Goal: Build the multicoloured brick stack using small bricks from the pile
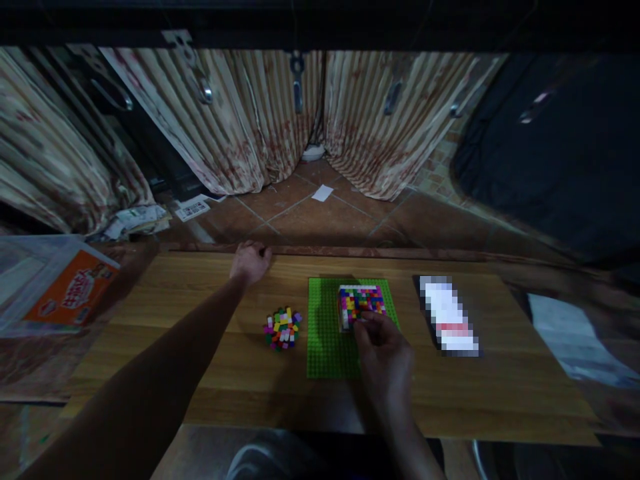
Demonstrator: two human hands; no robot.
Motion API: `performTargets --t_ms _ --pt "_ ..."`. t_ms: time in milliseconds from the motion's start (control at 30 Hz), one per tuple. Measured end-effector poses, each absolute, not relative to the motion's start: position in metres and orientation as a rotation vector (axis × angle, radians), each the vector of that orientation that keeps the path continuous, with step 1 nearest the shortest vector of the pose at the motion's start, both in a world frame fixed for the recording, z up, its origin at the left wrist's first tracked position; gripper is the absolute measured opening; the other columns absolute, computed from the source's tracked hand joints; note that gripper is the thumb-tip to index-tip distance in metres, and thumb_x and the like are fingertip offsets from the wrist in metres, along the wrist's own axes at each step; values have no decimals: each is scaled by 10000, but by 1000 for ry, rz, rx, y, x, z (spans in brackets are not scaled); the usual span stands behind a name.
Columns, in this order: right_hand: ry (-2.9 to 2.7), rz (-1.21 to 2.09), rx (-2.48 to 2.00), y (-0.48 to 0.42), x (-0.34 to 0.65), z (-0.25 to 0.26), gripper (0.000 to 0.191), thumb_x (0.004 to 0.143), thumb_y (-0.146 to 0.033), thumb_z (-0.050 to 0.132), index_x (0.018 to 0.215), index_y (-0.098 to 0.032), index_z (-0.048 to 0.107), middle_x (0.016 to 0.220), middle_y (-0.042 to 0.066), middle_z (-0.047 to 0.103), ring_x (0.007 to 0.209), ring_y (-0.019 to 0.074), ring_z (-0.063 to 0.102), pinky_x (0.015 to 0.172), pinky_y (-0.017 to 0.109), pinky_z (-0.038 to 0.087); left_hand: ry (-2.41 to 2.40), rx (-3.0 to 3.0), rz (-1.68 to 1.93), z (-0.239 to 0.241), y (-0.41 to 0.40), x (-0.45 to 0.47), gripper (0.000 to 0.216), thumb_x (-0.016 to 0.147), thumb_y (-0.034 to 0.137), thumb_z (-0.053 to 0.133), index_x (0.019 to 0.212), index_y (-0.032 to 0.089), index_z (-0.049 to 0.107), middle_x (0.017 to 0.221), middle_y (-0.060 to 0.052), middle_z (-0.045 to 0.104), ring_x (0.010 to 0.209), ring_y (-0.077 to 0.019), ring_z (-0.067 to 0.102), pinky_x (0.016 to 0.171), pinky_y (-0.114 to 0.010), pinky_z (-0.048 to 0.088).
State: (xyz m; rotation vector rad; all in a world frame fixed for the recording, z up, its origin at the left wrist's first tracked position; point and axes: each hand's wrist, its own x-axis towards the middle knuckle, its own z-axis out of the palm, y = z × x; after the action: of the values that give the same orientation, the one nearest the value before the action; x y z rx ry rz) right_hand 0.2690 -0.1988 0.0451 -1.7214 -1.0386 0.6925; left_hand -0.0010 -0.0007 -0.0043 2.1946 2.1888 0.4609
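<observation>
A low block built of small multicoloured toy bricks (361, 295) stands on a green studded baseplate (325, 353). Over the block's near right side is my right hand (387, 350), thumb and fingertips pinched together at its top. Whatever lies between those fingertips is too small and dark to make out. My left hand (251, 261) rests at the table's far edge with its fingers curled in, and nothing shows in it. Left of the baseplate lies a loose pile of small bricks (283, 329) in several colours.
The wooden table (150, 313) carries a phone (449, 317) with a blurred screen, right of the baseplate. A clear plastic box with an orange label (75, 290) is at the left. Beyond the table are striped curtains (225, 120) and a tiled floor (295, 207) with papers.
</observation>
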Motion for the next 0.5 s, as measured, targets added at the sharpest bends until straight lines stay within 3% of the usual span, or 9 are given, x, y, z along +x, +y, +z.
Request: performTargets --t_ms 333,500 --pt "-979 796 -1710 -203 267 39 291 818 -398 675 1017 -187 706 917 98 784 822 248 740 732 355 545 2241 2176 421 -4 -1 0 426 927 416 388 910 161 729 1008 -144 712 1051 -305 610 1001 -417 435" --pt "-972 811 -1685 -199 268 39 293 801 -390 694 1001 -176 711 882 102 785 794 252 742 700 349 547 2242 2144 427 -4 -2 0 426 925 426 397 917 163 731 1009 -145 708 1069 -310 603 1007 -424 426"
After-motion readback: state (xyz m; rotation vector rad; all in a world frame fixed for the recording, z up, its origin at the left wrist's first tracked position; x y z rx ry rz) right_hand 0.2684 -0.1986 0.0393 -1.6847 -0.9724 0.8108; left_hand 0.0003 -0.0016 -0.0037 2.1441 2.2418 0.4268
